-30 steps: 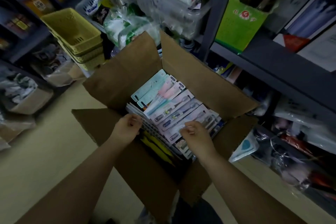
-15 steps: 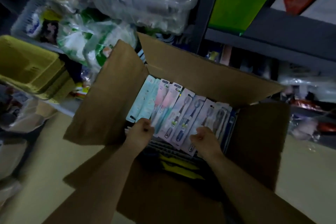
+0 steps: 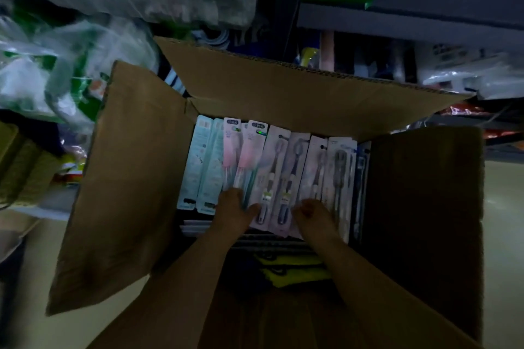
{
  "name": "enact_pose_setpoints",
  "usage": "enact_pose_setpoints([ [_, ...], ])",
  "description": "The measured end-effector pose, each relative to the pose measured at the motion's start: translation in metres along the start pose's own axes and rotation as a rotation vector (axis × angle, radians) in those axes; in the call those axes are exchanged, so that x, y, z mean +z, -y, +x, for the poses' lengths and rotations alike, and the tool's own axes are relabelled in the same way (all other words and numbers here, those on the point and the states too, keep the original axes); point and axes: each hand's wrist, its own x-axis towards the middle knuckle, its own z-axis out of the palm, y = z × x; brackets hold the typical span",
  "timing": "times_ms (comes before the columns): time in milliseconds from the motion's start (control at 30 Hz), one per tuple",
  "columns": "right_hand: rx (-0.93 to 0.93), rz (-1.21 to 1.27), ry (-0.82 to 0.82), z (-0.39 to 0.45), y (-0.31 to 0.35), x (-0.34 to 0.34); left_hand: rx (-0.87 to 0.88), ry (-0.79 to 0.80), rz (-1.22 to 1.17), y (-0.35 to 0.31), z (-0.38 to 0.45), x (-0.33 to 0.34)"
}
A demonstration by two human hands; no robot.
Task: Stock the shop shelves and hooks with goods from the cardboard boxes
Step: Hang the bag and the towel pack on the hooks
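Going from the left, I am seeing the cardboard box standing open on the floor with its flaps spread, and inside it a row of toothbrush packs is lying side by side, fanned a little, each long axis running away from me toward the shelf behind the box. My left hand is resting on the near ends of the pink packs, its grip curling over their lower edge, but the blur is hiding whether it is really pinching them. My right hand is lying on the near ends of the grey packs, fingers bent; I cannot tell if this grip is closing on a pack. Both hands are equally near, so I am judging that the packs need lifting upward and toward me.
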Motion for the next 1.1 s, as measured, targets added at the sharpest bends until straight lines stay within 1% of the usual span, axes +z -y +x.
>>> enact_pose_setpoints([
  [67, 0.016, -0.032, 0.0, 0.009, 0.001, 0.006, 0.005, -0.022, -0.005, 0.001, 0.003, 0.003],
  [133, 0.02, -0.057, -0.036, 0.014, 0.004, 0.011, 0.011, -0.033, -0.004, 0.006, 0.006, 0.004],
  [200, -0.001, -0.071, -0.083, 0.016, 0.006, 0.015, 0.046, -0.031, 0.034, 0.009, 0.008, 0.006],
  [267, -0.022, -0.075, -0.091, 0.015, 0.008, 0.018, 0.058, -0.019, 0.081, 0.007, 0.006, 0.007],
  [433, -0.013, 0.039, -0.099, 0.011, 0.013, 0.027, 0.037, 0.03, 0.11, 0.001, 0.002, 0.019],
  [500, -0.038, 0.022, -0.075, 0.009, 0.012, 0.027, 0.009, 0.022, 0.031, -0.002, -0.002, 0.019],
  [567, -0.045, 0.067, -0.032, 0.006, 0.01, 0.024, -0.013, 0.06, -0.071, -0.004, -0.008, 0.013],
  [667, -0.045, 0.262, 0.043, -0.007, 0.006, 0.017, -0.134, 0.187, -0.403, -0.008, -0.024, 0.0],
  [700, -0.046, 0.321, 0.071, -0.015, 0.007, 0.014, -0.184, 0.219, -0.477, -0.01, -0.03, -0.004],
  [867, -0.066, 0.524, 0.191, -0.054, 0.005, 0.006, -0.317, 0.272, -0.716, -0.014, -0.065, -0.017],
  [933, -0.064, 0.556, 0.22, -0.065, 0.008, 0.004, -0.341, 0.278, -0.801, -0.014, -0.077, -0.023],
  [1000, -0.063, 0.588, 0.262, -0.076, 0.01, 0.001, -0.321, 0.293, -0.861, -0.013, -0.087, -0.028],
  [1100, -0.104, 0.578, 0.333, -0.091, 0.014, -0.003, -0.274, 0.283, -0.834, -0.015, -0.101, -0.036],
])
